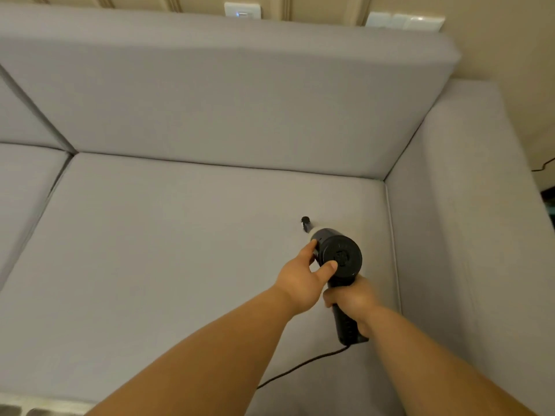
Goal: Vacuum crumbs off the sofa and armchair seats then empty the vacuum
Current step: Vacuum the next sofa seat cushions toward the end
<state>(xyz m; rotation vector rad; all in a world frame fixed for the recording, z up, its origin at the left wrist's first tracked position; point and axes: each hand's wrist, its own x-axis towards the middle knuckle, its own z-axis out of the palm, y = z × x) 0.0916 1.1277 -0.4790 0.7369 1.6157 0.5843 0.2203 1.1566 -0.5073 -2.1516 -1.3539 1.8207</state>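
Note:
A black hand-held vacuum (341, 255) points down at the grey sofa seat cushion (180, 250), and its thin nozzle tip (305, 224) touches the fabric near the right armrest. My right hand (351, 301) grips the vacuum's handle from below. My left hand (303, 280) holds the round motor body, thumb on its rear face and fingers along its left side. No crumbs show on the cushion.
The sofa's right armrest (468, 220) rises close beside the vacuum. The back cushion (225, 94) stands behind the seat. A second seat cushion (21, 187) lies at the left. The vacuum's black cord (300, 366) trails off the handle toward the sofa's front edge. Wall switches (242, 9) sit above.

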